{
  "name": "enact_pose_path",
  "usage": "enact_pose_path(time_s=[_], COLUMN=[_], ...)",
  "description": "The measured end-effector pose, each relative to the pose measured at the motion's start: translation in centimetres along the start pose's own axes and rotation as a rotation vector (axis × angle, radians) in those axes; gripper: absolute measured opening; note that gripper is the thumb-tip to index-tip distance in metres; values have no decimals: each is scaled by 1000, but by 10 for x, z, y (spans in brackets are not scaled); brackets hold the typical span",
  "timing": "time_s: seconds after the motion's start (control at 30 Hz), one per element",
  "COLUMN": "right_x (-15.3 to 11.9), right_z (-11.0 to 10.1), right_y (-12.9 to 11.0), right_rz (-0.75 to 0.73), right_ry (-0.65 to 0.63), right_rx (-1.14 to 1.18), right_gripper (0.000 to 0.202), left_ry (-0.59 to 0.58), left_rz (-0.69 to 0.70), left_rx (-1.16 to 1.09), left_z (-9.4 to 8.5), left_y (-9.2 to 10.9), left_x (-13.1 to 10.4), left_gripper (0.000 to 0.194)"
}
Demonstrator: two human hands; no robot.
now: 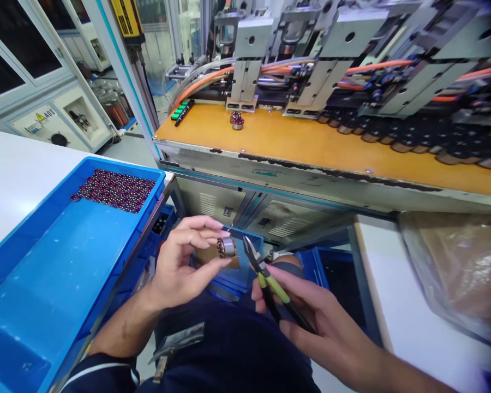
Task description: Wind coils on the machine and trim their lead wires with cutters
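Between the thumb and fingers of my left hand (184,259) is a small motor stator (226,247), a silvery ring with copper windings at its end. My right hand (311,316) grips a pair of diagonal cutters (273,284) with yellow-green and black handles. The cutter tips point up and left, a short way right of the stator and apart from it. Both hands are above my lap, over a blue bin (249,273) with brown cardboard showing in it.
At left, a large blue tray (65,245) holds many small wound parts (114,190) at its far end. An orange bench (278,134) ahead carries two stators (237,121), a marker (183,114), a row of dark cylinders (393,134) and machine fixtures. Plastic-wrapped material (462,267) lies right.
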State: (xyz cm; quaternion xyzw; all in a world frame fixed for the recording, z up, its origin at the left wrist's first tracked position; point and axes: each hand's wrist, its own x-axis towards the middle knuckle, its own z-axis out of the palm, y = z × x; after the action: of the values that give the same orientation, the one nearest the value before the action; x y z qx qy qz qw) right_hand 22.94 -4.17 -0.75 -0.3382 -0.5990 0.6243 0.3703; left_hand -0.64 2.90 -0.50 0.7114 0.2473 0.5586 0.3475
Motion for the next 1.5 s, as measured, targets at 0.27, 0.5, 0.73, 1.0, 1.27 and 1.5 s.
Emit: enact_pose_path(time_s=[0.27,0.5,0.73,1.0,1.27,1.5], right_x=[-7,-5,1,4,7,3], right_z=[-1,3,7,9,9,2], right_y=[-6,-10,-11,-15,-13,-6], right_rz=[2,27,6,41,-1,41], right_ry=[-70,-80,-83,-38,16,60], right_rx=[-13,-30,27,33,-144,-192], right_gripper=[75,72,79,77,80,64], left_ry=[11,-9,-23,-22,6,58], left_rz=[38,-8,-17,-22,-61,-149], left_rx=[-31,-13,-36,-55,-46,-95], left_z=[2,0,0,-1,-1,-3], left_y=[0,3,2,2,0,2], left_x=[-5,-9,-10,-11,-13,-13], left_gripper=[57,54,50,57,59,61])
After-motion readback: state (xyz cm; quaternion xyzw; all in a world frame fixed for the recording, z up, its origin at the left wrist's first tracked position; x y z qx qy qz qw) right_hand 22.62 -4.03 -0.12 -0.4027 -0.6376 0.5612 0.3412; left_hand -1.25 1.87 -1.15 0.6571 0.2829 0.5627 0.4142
